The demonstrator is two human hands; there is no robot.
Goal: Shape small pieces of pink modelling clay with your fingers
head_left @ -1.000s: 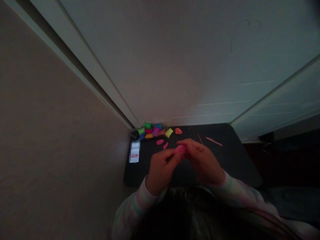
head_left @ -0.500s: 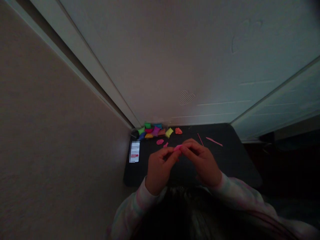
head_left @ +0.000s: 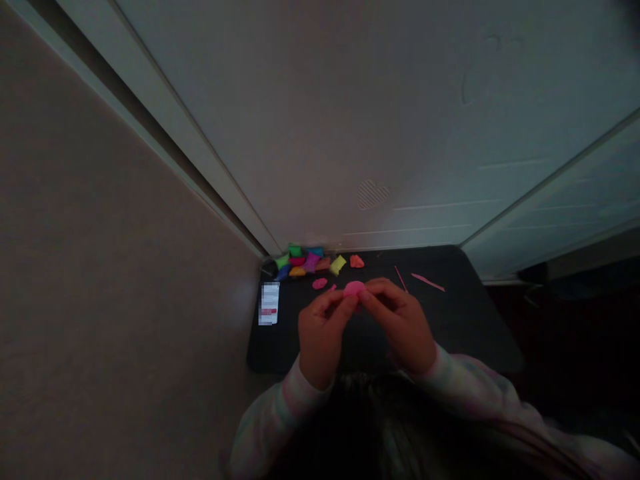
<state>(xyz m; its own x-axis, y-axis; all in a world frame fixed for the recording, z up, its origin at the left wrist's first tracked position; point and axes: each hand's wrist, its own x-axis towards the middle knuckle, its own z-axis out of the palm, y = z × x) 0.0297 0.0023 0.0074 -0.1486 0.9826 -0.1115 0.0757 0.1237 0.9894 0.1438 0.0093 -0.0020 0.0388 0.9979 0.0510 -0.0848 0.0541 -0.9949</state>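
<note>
A flattened round piece of pink modelling clay point(head_left: 354, 289) is held up above the dark table point(head_left: 465, 320). My left hand point(head_left: 323, 337) pinches its left side between thumb and fingers. From the other side, my right hand point(head_left: 403, 323) pinches the same clay, and the fingertips of both hands nearly meet. Behind the left fingers lie a flat pink clay oval point(head_left: 320, 284) and a smaller pink clay piece point(head_left: 333, 287), partly hidden. To the right of my hands are a thin pink stick point(head_left: 400, 277) and a pink modelling tool point(head_left: 429, 282) with a pointed end.
Several coloured clay packets point(head_left: 300, 261) are heaped at the back left, beside a yellow packet point(head_left: 339, 265) and an orange clay lump point(head_left: 357, 261). A phone point(head_left: 269, 303) with a lit screen lies at the left edge. White panels point(head_left: 320, 133) rise behind the table.
Both hands have turned and shifted the pink clay slightly left. My right fingers, earlier over its far side, now pinch its near edge, and its round face shows above the fingertips.
</note>
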